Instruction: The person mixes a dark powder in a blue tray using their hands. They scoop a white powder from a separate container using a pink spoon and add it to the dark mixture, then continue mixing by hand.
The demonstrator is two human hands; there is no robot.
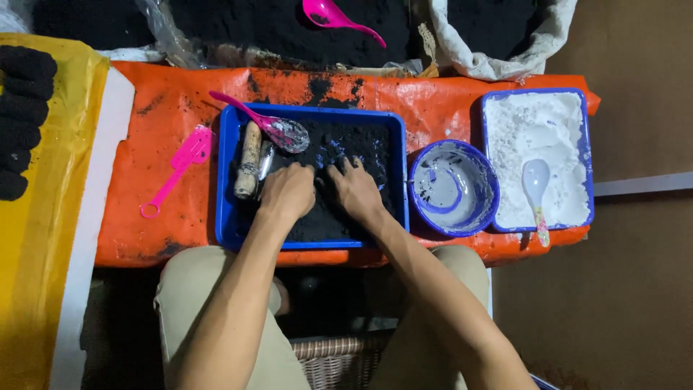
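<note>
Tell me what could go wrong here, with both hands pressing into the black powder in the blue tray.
1. The left hand works close to the trowel and the pink spoon resting in the blue tray; a nudge could tip them out.
2. The right hand is near the blue bowl; black powder could spill into its white residue.

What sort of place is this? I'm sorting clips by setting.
Likely a small home craft workstation: both hands press black powder in a blue tray on an orange tarp, beside a tray of white powder and open sacks.
</note>
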